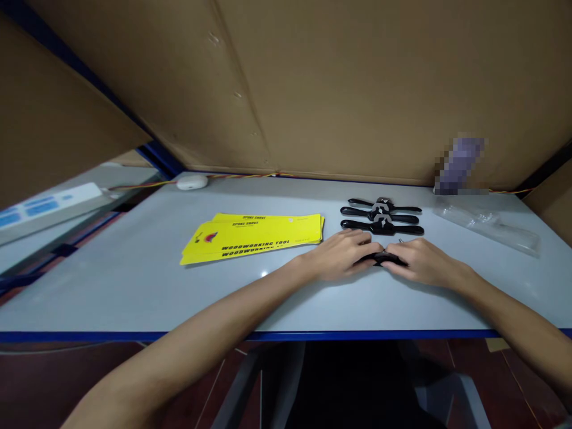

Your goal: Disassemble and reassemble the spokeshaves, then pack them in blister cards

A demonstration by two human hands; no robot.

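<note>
My left hand (346, 253) and my right hand (417, 260) are both closed around the two handles of a black spokeshave (383, 258), low over the table. Its middle shows between my fingers, while most of the handles are hidden. Just beyond my hands, several more black spokeshaves (382, 224) lie in a row, with grey metal parts at their centres. Left of my left hand is a stack of yellow cards (259, 233) printed "SPOKE SHAVE" and "WOODWORKING TOOL".
Clear plastic packaging (491, 229) lies at the right, before a blurred purple object (460, 165). A white device (192, 182) with a cable sits at the back left. A power strip (49, 205) is farther left. Brown board walls (335, 89) enclose the white table (147, 286).
</note>
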